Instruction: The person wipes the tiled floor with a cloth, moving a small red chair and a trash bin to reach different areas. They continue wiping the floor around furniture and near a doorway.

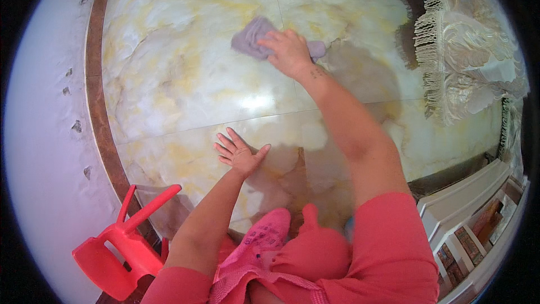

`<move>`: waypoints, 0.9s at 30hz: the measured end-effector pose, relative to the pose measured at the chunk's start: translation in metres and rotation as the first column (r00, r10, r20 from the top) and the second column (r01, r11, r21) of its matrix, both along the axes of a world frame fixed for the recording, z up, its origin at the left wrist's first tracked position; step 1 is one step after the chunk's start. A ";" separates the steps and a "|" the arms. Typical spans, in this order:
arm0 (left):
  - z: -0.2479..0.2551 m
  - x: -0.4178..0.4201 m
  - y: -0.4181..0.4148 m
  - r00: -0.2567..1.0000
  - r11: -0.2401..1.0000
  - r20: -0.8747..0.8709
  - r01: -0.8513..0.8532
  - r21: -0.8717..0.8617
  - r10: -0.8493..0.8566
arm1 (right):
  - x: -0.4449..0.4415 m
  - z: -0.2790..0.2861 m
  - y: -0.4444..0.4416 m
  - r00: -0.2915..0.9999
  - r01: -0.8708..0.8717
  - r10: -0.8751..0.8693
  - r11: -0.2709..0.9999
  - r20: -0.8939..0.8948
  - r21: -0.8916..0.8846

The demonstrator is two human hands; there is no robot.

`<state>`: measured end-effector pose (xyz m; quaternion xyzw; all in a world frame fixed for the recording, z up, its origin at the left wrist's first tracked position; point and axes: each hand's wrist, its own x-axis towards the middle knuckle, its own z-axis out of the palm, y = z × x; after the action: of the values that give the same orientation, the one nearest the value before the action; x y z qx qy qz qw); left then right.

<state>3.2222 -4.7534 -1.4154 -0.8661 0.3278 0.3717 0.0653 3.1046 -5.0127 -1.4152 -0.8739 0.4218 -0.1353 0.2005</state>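
My right hand (pixel 290 52) is on a crumpled light purple cloth (pixel 252 39), with the fingers curled over its middle. The cloth lies on the glossy marble-patterned tile floor (pixel 198 71) and sticks out on both sides of the hand. Slight blur shows along the cloth's edge. Closer to my body, my left hand (pixel 241 155) is palm down at the floor with its fingers and thumb spread, holding nothing. A pink mesh shoe (pixel 272 230) and a knee in red fabric (pixel 320 251) show beneath my arms.
At lower left stands a small red plastic chair (pixel 126 236) by the white wall (pixel 46 135) and its brown skirting (pixel 96 93). A fringed, embroidered cover (pixel 468 55) hangs at upper right. A white furniture piece with slats (pixel 468 211) stands at lower right.
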 end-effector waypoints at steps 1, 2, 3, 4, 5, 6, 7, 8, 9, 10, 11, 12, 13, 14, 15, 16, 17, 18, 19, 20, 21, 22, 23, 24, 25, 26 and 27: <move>0.001 0.003 0.002 1.000 1.000 -0.007 -0.014 0.003 0.015 | 0.004 0.003 0.003 0.994 -0.111 0.109 0.989 0.023 0.096; 0.001 0.003 0.003 1.000 1.000 -0.002 -0.012 0.002 0.012 | -0.001 0.006 0.004 0.976 -0.220 0.215 0.957 0.047 0.188; 0.001 0.003 0.004 1.000 1.000 0.003 -0.009 0.003 0.009 | -0.008 0.006 0.006 0.946 -0.324 0.314 0.905 0.080 0.275; 0.001 0.003 0.004 1.000 1.000 0.006 -0.003 0.000 0.003 | -0.019 0.007 0.008 0.940 -0.333 0.279 0.876 0.197 0.349; 0.000 0.001 0.003 1.000 1.000 -0.004 0.000 -0.011 0.000 | -0.039 0.009 0.011 0.928 -0.339 0.225 0.842 0.298 0.419; 0.000 0.003 0.004 1.000 1.000 -0.007 -0.001 -0.017 0.001 | -0.057 0.010 0.016 0.902 -0.358 0.163 0.798 0.399 0.484; -0.001 0.004 0.005 1.000 1.000 -0.007 -0.006 -0.021 0.006 | -0.076 0.028 0.020 0.923 -0.178 -0.148 0.652 0.354 0.737; -0.001 0.003 0.004 1.000 1.000 -0.008 -0.010 -0.025 0.009 | -0.098 0.046 0.023 0.879 -0.028 -0.427 0.396 0.211 0.918; 0.001 -0.001 0.001 1.000 1.000 -0.015 -0.004 -0.024 0.004 | -0.130 0.046 0.026 0.798 -0.024 -0.510 0.506 0.321 0.862; 0.004 -0.001 0.001 1.000 1.000 -0.023 0.004 -0.020 -0.004 | -0.158 0.044 0.031 0.698 0.001 -0.571 0.604 0.431 0.797; 0.005 0.002 0.004 1.000 1.000 -0.014 0.003 -0.006 -0.003 | -0.175 0.040 0.041 0.657 0.136 -0.619 0.659 0.430 0.740; 0.007 0.003 0.004 1.000 1.000 -0.006 0.003 0.003 -0.003 | -0.191 0.037 0.051 0.613 0.273 -0.658 0.696 0.437 0.665; 0.008 0.001 0.001 1.000 1.000 -0.012 0.008 0.004 -0.008 | -0.215 0.023 0.063 0.560 0.375 -0.726 0.651 0.399 0.660; 0.007 -0.003 0.000 1.000 1.000 -0.014 0.014 -0.003 -0.014 | -0.232 0.003 0.080 0.496 0.472 -0.789 0.595 0.362 0.651; 0.005 -0.004 0.001 1.000 1.000 -0.008 0.016 -0.004 -0.016 | -0.227 -0.009 0.097 0.527 0.610 -0.790 0.608 0.314 0.508; 0.003 -0.004 0.002 1.000 1.000 0.004 0.017 -0.005 -0.017 | -0.207 -0.018 0.116 0.547 0.716 -0.795 0.607 0.263 0.344; 0.003 -0.004 0.002 1.000 1.000 0.001 0.016 -0.013 -0.016 | -0.183 -0.028 0.130 0.558 0.790 -0.803 0.591 0.209 0.165; 0.003 -0.004 0.002 1.000 1.000 -0.003 0.017 -0.018 -0.017 | -0.156 -0.041 0.143 0.579 0.792 -0.784 0.606 0.223 0.077; 0.003 -0.003 0.003 1.000 1.000 -0.002 0.013 -0.024 -0.013 | -0.123 -0.049 0.152 0.603 0.785 -0.761 0.620 0.237 -0.008; 0.004 -0.002 0.003 1.000 1.000 -0.006 0.011 -0.017 -0.011 | -0.088 -0.047 0.154 0.655 0.738 -0.723 0.674 0.220 0.017; 0.005 -0.002 0.003 1.000 1.000 -0.012 0.011 -0.012 -0.011 | -0.053 -0.044 0.154 0.703 0.689 -0.681 0.724 0.204 0.040; 0.007 0.001 0.005 1.000 1.000 -0.009 0.003 -0.004 -0.003 | -0.015 -0.031 0.151 0.743 0.626 -0.632 0.773 0.222 0.106; 0.007 0.002 0.005 1.000 1.000 -0.001 0.003 0.006 -0.003 | 0.018 -0.015 0.144 0.777 0.557 -0.581 0.814 0.243 0.165; 0.005 0.001 0.004 1.000 1.000 0.007 0.007 0.012 -0.007 | 0.043 -0.013 0.135 0.765 0.521 -0.566 0.824 0.307 0.222; 0.004 0.001 0.003 1.000 1.000 0.015 0.013 0.020 -0.014 | 0.062 -0.008 0.122 0.770 0.517 -0.558 0.830 0.310 0.209; 0.003 -0.002 0.000 1.000 0.999 0.010 0.027 0.018 -0.027 | 0.069 -0.016 0.100 0.740 0.475 -0.537 0.844 0.405 0.250; 0.002 -0.005 -0.003 0.999 0.999 0.008 0.037 0.017 -0.037 | 0.078 -0.025 0.075 0.698 0.425 -0.513 0.858 0.499 0.287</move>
<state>3.2172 -4.7562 -1.4134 -0.8608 0.3406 0.3694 0.0809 3.1827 -4.9375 -1.4402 -0.6403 0.5620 -0.3997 0.3383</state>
